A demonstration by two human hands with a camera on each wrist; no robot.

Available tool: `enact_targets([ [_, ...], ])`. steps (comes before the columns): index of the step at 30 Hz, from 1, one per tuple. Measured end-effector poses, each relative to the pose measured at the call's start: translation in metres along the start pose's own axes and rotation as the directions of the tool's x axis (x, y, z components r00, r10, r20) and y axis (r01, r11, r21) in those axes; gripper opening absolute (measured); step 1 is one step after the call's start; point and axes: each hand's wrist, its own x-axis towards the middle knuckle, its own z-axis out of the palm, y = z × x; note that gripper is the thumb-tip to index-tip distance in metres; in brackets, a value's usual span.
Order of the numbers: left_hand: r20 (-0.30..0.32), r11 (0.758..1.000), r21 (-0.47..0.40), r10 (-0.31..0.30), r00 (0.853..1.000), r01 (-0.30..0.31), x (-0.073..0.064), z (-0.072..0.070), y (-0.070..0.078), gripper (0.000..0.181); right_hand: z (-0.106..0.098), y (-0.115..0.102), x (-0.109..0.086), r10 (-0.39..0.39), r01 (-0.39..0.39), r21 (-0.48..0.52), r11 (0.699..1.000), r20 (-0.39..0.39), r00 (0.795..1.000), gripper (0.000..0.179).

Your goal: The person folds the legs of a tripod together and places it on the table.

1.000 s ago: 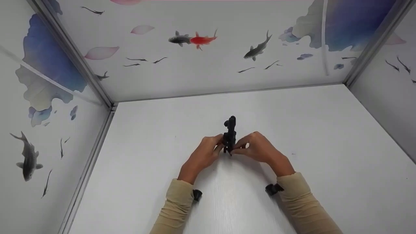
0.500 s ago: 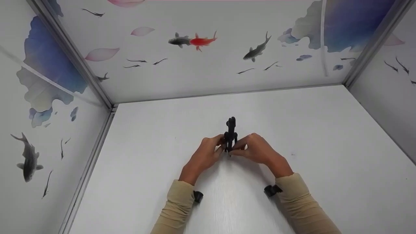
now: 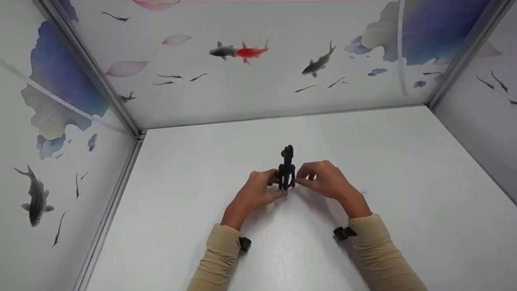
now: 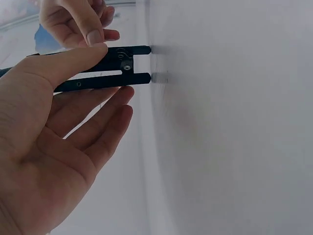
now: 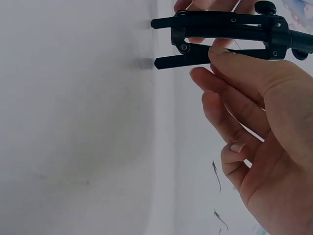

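Observation:
A small black tripod (image 3: 287, 159) stands upright on the white table (image 3: 194, 161), between both hands. Its short legs are close together, feet at the tabletop. From the left side, my left hand (image 3: 255, 190) holds the tripod; the left wrist view has the thumb pressed along one leg (image 4: 105, 82) area and the other fingers behind it. Opposite, my right hand (image 3: 331, 182) pinches a leg (image 5: 183, 60) between thumb and forefinger, its remaining fingers loosely curled. That leg angles slightly away from the others in the right wrist view. Knobs (image 5: 265, 8) sit near the tripod's upper joint.
White panels printed with fish and petals rise at the back (image 3: 274, 93), left (image 3: 113, 186) and right. Metal strips line the corners. Black wrist cameras (image 3: 344, 233) are strapped at both tan sleeves (image 3: 373, 238).
My right hand has shifted right and slightly away from the body, and the gap between the tripod's legs has widened. My left thumb has come forward along the tripod's near side.

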Motion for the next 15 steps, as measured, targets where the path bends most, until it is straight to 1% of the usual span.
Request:
enact_targets([
  [2, -0.012, 1.0, -0.01, 0.002, 1.0, -0.002, 0.0002, 0.0015, -0.0008, 0.043, 0.0007, 0.0007, 0.0001, 0.016, -0.016, -0.004, 1.0, -0.02, 1.0, 0.011],
  [4, -0.029, 1.0, -0.021, 0.011, 1.0, -0.012, 0.0007, 0.0034, -0.0015, 0.039, 0.0019, 0.0007, 0.0004, 0.017, -0.017, 0.004, 1.0, -0.024, 1.0, 0.014],
  [9, -0.075, 0.998, -0.042, 0.032, 0.997, -0.036, 0.0025, 0.0072, -0.0017, 0.03, 0.0041, 0.0006, 0.0016, -0.024, 0.025, 0.036, 0.999, -0.021, 0.999, 0.011],
  [12, -0.08, 0.999, -0.025, 0.032, 0.996, -0.034, 0.0031, 0.0078, -0.0013, 0.029, 0.0045, 0.0016, 0.0021, -0.045, 0.046, 0.072, 0.996, -0.015, 0.999, 0.011],
  [15, -0.074, 1.0, 0.009, 0.029, 0.997, -0.028, 0.0024, 0.0081, -0.0008, 0.031, 0.0048, 0.002, 0.0021, -0.048, 0.048, 0.119, 0.992, -0.002, 0.999, 0.01],
])
